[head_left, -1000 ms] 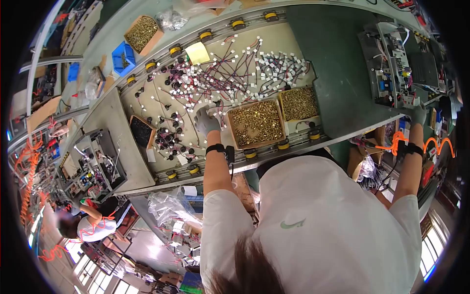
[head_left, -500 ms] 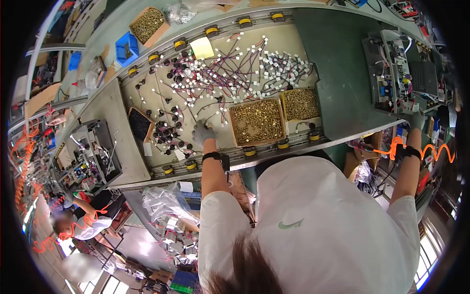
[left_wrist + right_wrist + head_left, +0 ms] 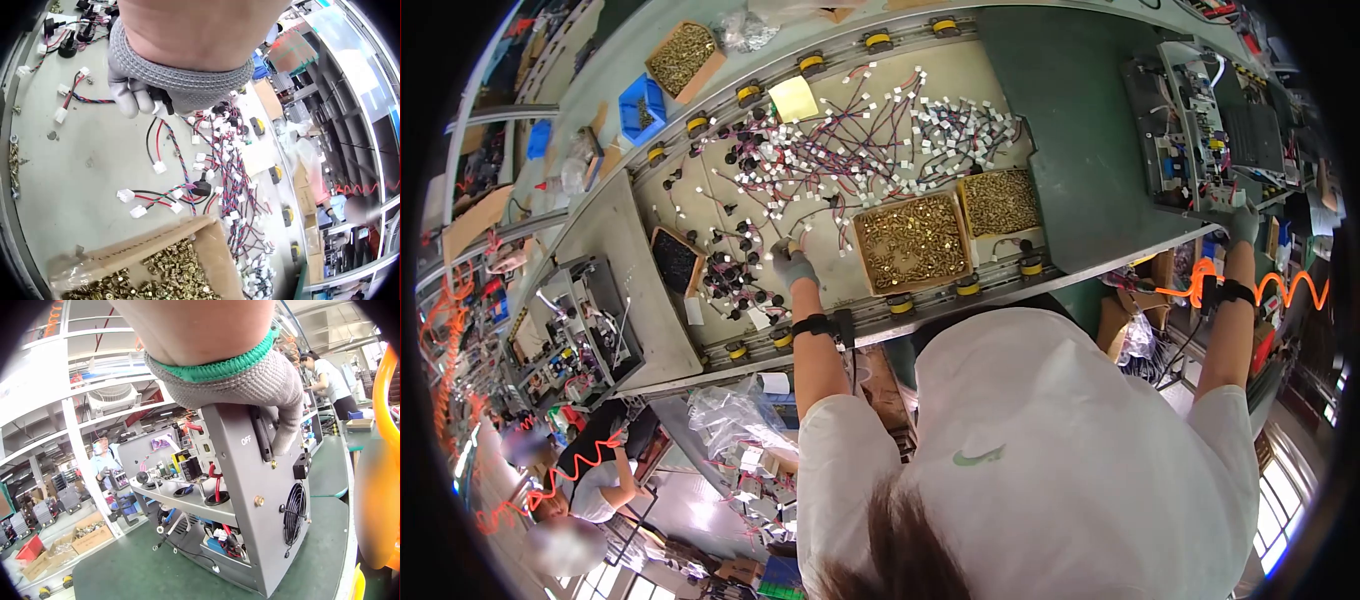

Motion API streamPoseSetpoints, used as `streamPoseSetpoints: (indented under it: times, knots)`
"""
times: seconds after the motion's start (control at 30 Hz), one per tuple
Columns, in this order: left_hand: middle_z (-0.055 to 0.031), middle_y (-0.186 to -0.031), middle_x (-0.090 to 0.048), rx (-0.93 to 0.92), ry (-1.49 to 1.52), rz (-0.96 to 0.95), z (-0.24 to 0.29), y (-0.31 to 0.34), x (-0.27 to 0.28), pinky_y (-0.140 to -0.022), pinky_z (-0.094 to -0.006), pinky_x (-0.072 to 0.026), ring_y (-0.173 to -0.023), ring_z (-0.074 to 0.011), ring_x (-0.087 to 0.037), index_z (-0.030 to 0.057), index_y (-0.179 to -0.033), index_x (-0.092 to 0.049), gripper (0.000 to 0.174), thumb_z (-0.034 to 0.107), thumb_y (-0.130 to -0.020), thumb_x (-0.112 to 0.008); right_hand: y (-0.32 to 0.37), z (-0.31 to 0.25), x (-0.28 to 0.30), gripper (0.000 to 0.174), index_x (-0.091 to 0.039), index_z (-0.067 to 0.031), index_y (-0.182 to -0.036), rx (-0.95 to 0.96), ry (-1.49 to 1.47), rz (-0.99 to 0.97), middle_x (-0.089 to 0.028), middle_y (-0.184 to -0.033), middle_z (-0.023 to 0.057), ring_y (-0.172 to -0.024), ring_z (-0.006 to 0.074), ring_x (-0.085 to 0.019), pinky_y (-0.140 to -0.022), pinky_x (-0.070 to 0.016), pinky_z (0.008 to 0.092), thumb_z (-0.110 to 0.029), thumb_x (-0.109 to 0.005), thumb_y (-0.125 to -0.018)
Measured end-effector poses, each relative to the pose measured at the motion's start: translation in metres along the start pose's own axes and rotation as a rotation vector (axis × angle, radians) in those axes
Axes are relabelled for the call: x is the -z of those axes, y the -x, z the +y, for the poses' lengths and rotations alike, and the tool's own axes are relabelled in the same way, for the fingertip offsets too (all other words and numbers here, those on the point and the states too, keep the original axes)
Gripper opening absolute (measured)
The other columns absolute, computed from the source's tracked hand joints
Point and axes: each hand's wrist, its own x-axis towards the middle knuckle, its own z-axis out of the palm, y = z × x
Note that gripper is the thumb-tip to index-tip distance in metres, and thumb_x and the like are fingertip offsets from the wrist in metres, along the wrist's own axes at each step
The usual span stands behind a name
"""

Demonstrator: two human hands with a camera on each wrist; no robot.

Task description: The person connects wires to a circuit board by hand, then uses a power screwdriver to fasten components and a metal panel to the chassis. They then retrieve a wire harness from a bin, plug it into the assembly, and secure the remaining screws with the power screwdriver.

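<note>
My gloved left hand [image 3: 794, 266] is over the tray [image 3: 825, 230], left of the cardboard box of brass screws [image 3: 912, 242]. In the left wrist view its curled fingers [image 3: 128, 100] pinch a wire lead [image 3: 164, 103] with a black end and a white connector; the glove covers part of it. Red, black and blue wires trail below the fingers. At the far right, my gloved right hand [image 3: 250, 384] grips the top edge of an open grey machine casing [image 3: 253, 487], fingers bent over its outer face beside a black switch marked OFF. Boards and wires show inside the casing.
Many wire leads with white connectors [image 3: 840, 150] lie heaped across the tray. A second screw box [image 3: 1000, 200] adjoins the first, and a box of black parts [image 3: 676, 262] stands at left. Rollers [image 3: 900, 303] line the rails. Another casing [image 3: 575, 325] sits further left; an orange coiled hose [image 3: 1203, 285] hangs nearby.
My left hand has drawn left, away from the screw box, and its spread fingers have closed around a wire lead. My right hand stays on the casing. The head view has shifted slightly.
</note>
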Motion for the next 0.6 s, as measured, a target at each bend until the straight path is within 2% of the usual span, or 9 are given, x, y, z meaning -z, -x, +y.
streamPoseSetpoints:
  times: [0.03,0.1,0.2,0.23,0.3,0.33,0.4,0.47,0.6]
  knots:
    - [-0.0028,-0.081,-0.057,0.094,0.065,0.035,-0.006,-0.008,-0.002,-0.056,-0.0239,-0.0389,-0.066,-0.0103,-0.048,0.0077,-0.099,-0.058,0.020,-0.003,-0.083,-0.053,-0.019,0.013,0.006,0.038,-0.051,-0.0053,-0.120,-0.001,-0.019,-0.056,-0.062,-0.102,0.0157,-0.082,0.0257,-0.066,-0.066,-0.0558,0.0349,-0.003,-0.041,-0.083]
    - [-0.0091,-0.088,-0.064,0.307,0.069,0.116,0.032,0.004,-0.003,-0.059,-0.0260,-0.0434,-0.071,-0.0127,-0.056,0.0064,-0.108,-0.062,0.029,-0.003,-0.083,-0.050,-0.005,0.003,0.002,0.039,-0.050,-0.0046,-0.120,0.011,0.004,-0.023,-0.062,-0.103,0.0156,-0.083,0.0261,-0.065,-0.068,-0.0557,0.0360,-0.004,-0.041,-0.082]
    - [-0.0114,-0.097,-0.066,0.150,-0.196,0.130,0.062,0.017,-0.005,-0.064,-0.0270,-0.0458,-0.078,-0.0156,-0.060,0.0036,-0.113,-0.059,0.030,0.001,-0.085,-0.048,0.023,-0.016,-0.006,0.039,-0.049,-0.0040,-0.120,-0.017,0.013,0.004,-0.061,-0.104,0.0148,-0.085,0.0249,-0.065,-0.070,-0.0555,0.0352,-0.006,-0.041,-0.082]
    - [-0.0114,-0.097,-0.066,0.148,-0.193,0.121,0.056,0.011,-0.011,-0.064,-0.0270,-0.0458,-0.078,-0.0156,-0.060,0.0036,-0.113,-0.059,0.030,0.001,-0.085,-0.048,0.010,-0.005,-0.003,0.040,-0.049,-0.0035,-0.121,0.010,-0.001,-0.005,-0.061,-0.104,0.0145,-0.084,0.0240,-0.065,-0.069,-0.0555,0.0346,-0.006,-0.041,-0.082]
    - [-0.0104,-0.100,-0.065,-0.168,-0.111,0.041,0.035,-0.001,-0.029,-0.069,-0.0284,-0.0471,-0.083,-0.0169,-0.059,0.0036,-0.114,-0.058,0.032,-0.001,-0.085,-0.048,0.014,-0.008,-0.003,0.039,-0.049,-0.0033,-0.120,0.003,-0.002,0.008,-0.061,-0.104,0.0144,-0.084,0.0239,-0.065,-0.069,-0.0555,0.0347,-0.006,-0.041,-0.082]
    - [-0.0104,-0.100,-0.065,-0.167,-0.111,0.036,0.049,0.007,-0.037,-0.069,-0.0284,-0.0471,-0.083,-0.0169,-0.059,0.0036,-0.114,-0.058,0.032,-0.001,-0.085,-0.048,0.019,-0.010,-0.005,0.039,-0.049,-0.0032,-0.120,-0.006,-0.003,0.012,-0.061,-0.103,0.0143,-0.083,0.0238,-0.065,-0.069,-0.0555,0.0347,-0.006,-0.041,-0.082]
    - [-0.0107,-0.104,-0.064,-0.213,0.085,-0.219,0.094,0.038,-0.062,-0.075,-0.0293,-0.0471,-0.089,-0.0196,-0.060,0.0080,-0.114,-0.059,0.034,-0.003,-0.084,-0.047,0.029,-0.015,-0.007,0.038,-0.050,-0.0029,-0.120,0.000,-0.004,0.025,-0.061,-0.103,0.0141,-0.083,0.0236,-0.065,-0.068,-0.0556,0.0350,-0.006,-0.041,-0.082]
    - [-0.0110,-0.103,-0.065,-0.421,0.063,-0.378,0.090,0.047,-0.099,-0.078,-0.0310,-0.0474,-0.089,-0.0251,-0.062,0.0116,-0.112,-0.061,0.034,-0.001,-0.083,-0.049,0.037,-0.018,-0.008,0.039,-0.047,-0.0023,-0.124,0.029,0.054,0.026,-0.060,-0.099,0.0131,-0.081,0.0235,-0.063,-0.067,-0.0533,0.0337,-0.009,-0.041,-0.085]
    - [-0.0104,-0.103,-0.066,-0.492,-0.662,-0.711,0.135,0.085,-0.152,-0.080,-0.0400,-0.0491,-0.092,-0.0316,-0.062,0.0169,-0.116,-0.060,0.034,0.015,-0.082,-0.055,0.065,-0.032,-0.013,0.040,-0.049,-0.0047,-0.122,0.059,0.176,0.083,-0.060,-0.098,0.0110,-0.080,0.0210,-0.062,-0.068,-0.0518,0.0322,-0.012,-0.041,-0.084]
